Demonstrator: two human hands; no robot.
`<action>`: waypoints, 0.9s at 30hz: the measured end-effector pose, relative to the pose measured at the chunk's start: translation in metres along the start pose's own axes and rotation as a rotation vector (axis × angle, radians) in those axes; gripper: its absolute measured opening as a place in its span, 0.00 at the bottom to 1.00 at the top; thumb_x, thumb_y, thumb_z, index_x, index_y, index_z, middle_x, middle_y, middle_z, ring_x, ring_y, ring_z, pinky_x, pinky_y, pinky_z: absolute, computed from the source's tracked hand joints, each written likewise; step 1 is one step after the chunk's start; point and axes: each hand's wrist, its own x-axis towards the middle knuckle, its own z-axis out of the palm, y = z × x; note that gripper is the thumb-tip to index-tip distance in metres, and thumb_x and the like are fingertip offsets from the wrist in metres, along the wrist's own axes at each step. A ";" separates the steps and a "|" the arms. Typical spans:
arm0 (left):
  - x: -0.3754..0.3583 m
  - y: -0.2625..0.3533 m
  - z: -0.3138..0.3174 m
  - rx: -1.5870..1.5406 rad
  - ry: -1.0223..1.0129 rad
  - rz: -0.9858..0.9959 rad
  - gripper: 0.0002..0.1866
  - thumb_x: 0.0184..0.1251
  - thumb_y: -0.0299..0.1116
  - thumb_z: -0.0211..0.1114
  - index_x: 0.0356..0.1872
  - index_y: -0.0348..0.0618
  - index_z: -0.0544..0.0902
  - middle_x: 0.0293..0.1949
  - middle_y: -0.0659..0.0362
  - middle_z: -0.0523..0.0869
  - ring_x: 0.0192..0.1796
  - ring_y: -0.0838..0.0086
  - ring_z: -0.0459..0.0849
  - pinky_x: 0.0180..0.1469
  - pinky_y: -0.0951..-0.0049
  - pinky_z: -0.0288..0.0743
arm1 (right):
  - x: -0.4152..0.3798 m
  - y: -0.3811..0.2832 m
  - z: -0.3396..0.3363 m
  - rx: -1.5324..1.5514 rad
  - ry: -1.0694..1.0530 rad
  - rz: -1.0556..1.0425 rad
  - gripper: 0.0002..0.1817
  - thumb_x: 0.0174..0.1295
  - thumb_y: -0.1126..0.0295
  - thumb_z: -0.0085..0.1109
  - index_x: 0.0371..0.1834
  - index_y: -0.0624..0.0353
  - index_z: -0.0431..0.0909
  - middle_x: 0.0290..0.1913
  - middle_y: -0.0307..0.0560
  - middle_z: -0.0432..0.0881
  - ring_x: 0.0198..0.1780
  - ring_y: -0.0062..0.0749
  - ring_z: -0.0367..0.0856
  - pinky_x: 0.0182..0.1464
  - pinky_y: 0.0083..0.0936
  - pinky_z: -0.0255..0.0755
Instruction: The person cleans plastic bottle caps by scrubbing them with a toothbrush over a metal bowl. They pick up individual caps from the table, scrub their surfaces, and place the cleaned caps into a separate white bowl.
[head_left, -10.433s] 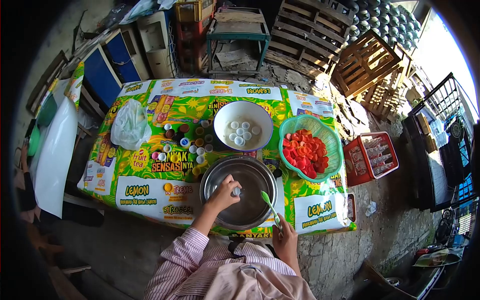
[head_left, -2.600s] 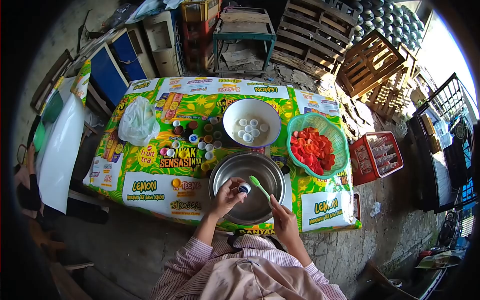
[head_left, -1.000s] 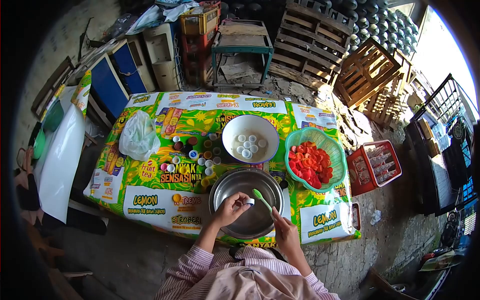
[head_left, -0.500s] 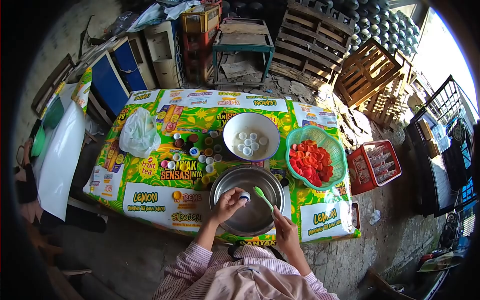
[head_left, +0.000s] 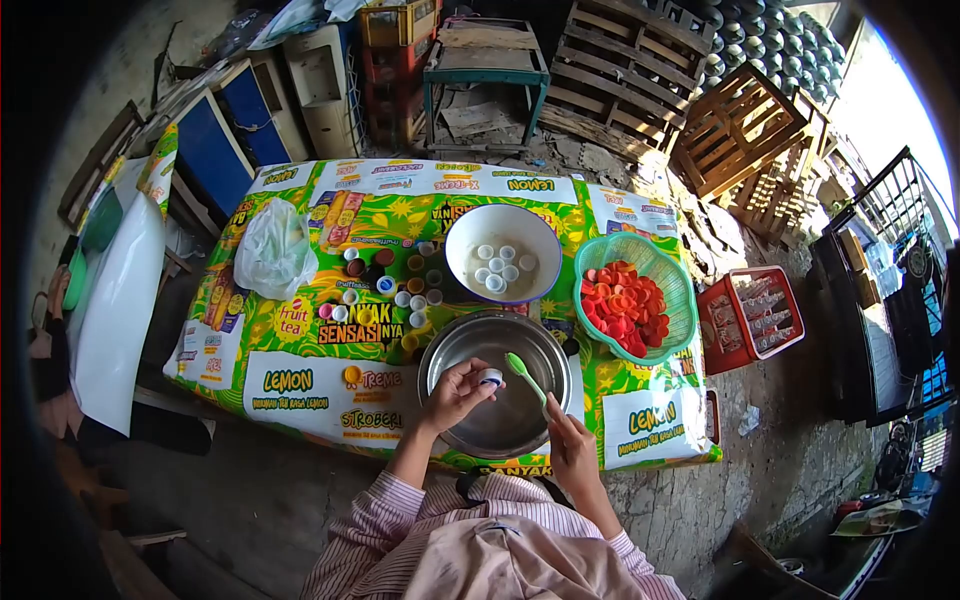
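Note:
Over the steel basin (head_left: pixel 440 345), my left hand (head_left: pixel 456 397) pinches a white and blue bottle cap (head_left: pixel 490 377) between thumb and fingers. My right hand (head_left: pixel 570 440) is closed around the handle of a green toothbrush (head_left: pixel 527 377), its head pointing up and left, apart from the cap. Behind the basin stands a white enamel bowl (head_left: pixel 535 240) with several white caps (head_left: pixel 497 266) in it. Loose caps of mixed colours (head_left: pixel 402 298) lie on the table cover to the left. A lone yellow cap (head_left: pixel 352 374) sits nearer the front.
A green plastic basket (head_left: pixel 683 290) full of red discs (head_left: pixel 624 310) stands at the table's right. A tied plastic bag (head_left: pixel 275 250) lies at the left on the printed cover (head_left: pixel 225 350). A red crate (head_left: pixel 720 330) is on the floor; pallets (head_left: pixel 625 75) lean behind.
The cap in my left hand has turned, showing more of its side. The toothbrush has stayed near it. The view has shifted slightly, so the table appears higher.

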 end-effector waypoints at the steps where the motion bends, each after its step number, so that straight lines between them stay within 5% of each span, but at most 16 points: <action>1: 0.000 0.000 0.000 0.000 0.020 -0.004 0.09 0.64 0.25 0.60 0.45 0.39 0.74 0.40 0.62 0.80 0.42 0.81 0.80 0.43 0.80 0.75 | 0.000 0.000 0.000 0.035 0.039 -0.072 0.28 0.59 0.80 0.51 0.64 0.48 0.68 0.27 0.56 0.76 0.24 0.49 0.75 0.26 0.35 0.67; 19: 0.005 0.001 0.005 0.096 0.003 0.012 0.10 0.66 0.26 0.59 0.47 0.40 0.74 0.40 0.65 0.78 0.40 0.86 0.77 0.39 0.83 0.73 | 0.009 0.010 0.000 0.061 0.014 -0.027 0.29 0.57 0.81 0.52 0.64 0.47 0.68 0.27 0.53 0.77 0.24 0.47 0.76 0.28 0.35 0.69; 27: 0.009 0.010 0.010 0.362 0.133 -0.055 0.08 0.57 0.26 0.67 0.36 0.39 0.79 0.29 0.66 0.80 0.32 0.87 0.78 0.36 0.84 0.73 | 0.013 0.012 -0.004 0.049 -0.067 -0.027 0.31 0.53 0.80 0.53 0.63 0.45 0.69 0.28 0.53 0.78 0.26 0.48 0.78 0.28 0.36 0.70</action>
